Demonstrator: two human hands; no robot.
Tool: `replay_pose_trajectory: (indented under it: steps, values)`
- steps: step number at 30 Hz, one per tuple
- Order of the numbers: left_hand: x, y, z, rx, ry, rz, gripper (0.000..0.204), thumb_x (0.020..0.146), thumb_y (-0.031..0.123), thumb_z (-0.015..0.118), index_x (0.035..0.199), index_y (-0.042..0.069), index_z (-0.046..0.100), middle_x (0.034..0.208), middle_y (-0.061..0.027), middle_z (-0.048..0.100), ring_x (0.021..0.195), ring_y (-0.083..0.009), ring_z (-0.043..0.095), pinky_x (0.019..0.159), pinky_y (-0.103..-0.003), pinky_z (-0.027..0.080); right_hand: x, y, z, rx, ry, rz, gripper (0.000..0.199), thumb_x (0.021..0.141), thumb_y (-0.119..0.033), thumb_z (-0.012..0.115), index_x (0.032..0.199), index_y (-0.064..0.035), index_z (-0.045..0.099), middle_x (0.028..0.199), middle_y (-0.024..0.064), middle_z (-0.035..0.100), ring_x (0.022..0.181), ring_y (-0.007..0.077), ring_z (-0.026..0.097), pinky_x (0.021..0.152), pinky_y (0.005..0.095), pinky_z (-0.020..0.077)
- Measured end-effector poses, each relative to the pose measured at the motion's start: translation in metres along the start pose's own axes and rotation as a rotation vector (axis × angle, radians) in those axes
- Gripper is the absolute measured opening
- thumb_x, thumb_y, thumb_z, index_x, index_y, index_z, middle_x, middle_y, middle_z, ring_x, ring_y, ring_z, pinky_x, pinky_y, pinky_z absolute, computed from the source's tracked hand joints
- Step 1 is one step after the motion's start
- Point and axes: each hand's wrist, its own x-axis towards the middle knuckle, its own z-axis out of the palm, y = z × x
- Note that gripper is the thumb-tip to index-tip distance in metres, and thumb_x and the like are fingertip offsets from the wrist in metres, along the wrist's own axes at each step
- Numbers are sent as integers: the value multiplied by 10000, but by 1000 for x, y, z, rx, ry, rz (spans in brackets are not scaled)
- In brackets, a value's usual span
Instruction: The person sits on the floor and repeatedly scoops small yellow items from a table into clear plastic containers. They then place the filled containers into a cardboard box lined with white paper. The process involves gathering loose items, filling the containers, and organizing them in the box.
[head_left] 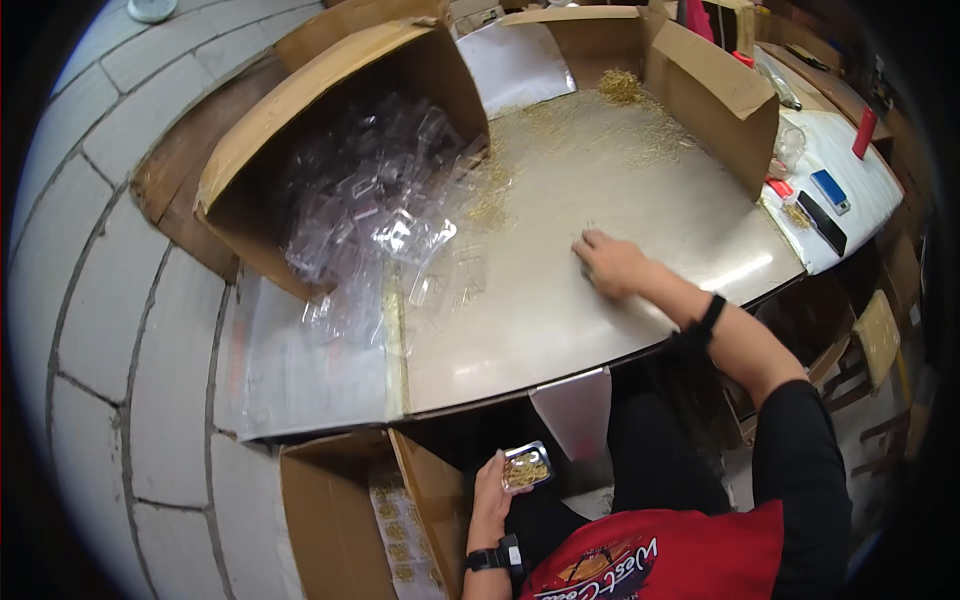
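Observation:
My left hand (488, 497) is closed around a small clear plastic box (527, 467), held below the table's front edge. Inside the box lie many thin gold-coloured metal pieces. Over the bare metal tabletop (560, 330), my right hand (612, 264) has its fingers curled together, fingertips down at the surface. What those fingers hold, if anything, is too small to make out. Beyond it, loose gold pieces (640, 135) lie scattered across the tabletop, with a denser heap (621, 87) at the back.
A tipped cardboard box (250, 130) spills clear plastic boxes (390, 210) onto the table's left. Cardboard walls (715, 105) edge the right. An open carton (335, 520) with rows of filled packs (398, 535) stands below. A blue item (830, 191) and red cylinder (864, 133) are right.

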Motion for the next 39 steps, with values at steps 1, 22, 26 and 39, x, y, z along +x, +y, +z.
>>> replay_pose_trajectory:
  steps: [1, 22, 26, 39]
  values:
    - [6, -6, 5, -13, -14, -32, 351, 983, 305, 427, 1067, -4, 571, 912, -128, 656, 748, -212, 679, 547, -347, 585, -22, -10, 15, -7, 115, -54, 427, 874, -143, 443, 1285, -30, 455, 1358, 221, 415, 1265, 381, 403, 1009, 395, 398]
    - [31, -76, 68, -50, -91, -82, 481, 980, 458, 360, 1180, 50, 519, 1022, -80, 629, 811, -189, 664, 560, -345, 572, -203, -122, 60, 419, 237, -416, 370, 746, -33, 620, 1112, -9, 573, 1228, 151, 548, 1183, 326, 499, 959, 399, 444]
    - [25, -72, 62, -31, -141, -139, 508, 976, 481, 356, 1122, 35, 550, 975, -83, 643, 785, -190, 665, 586, -333, 569, -229, -102, 65, 625, 230, -335, 324, 734, 16, 608, 1053, -34, 610, 1079, 137, 620, 1007, 314, 600, 825, 380, 513]
    - [-22, -1, 62, 138, -324, -153, 229, 913, 189, 572, 1077, 29, 579, 903, -84, 658, 693, -154, 674, 480, -262, 574, -238, -103, 71, 952, 79, -88, 229, 830, -30, 616, 1055, 15, 617, 940, 160, 645, 842, 282, 647, 734, 328, 505]
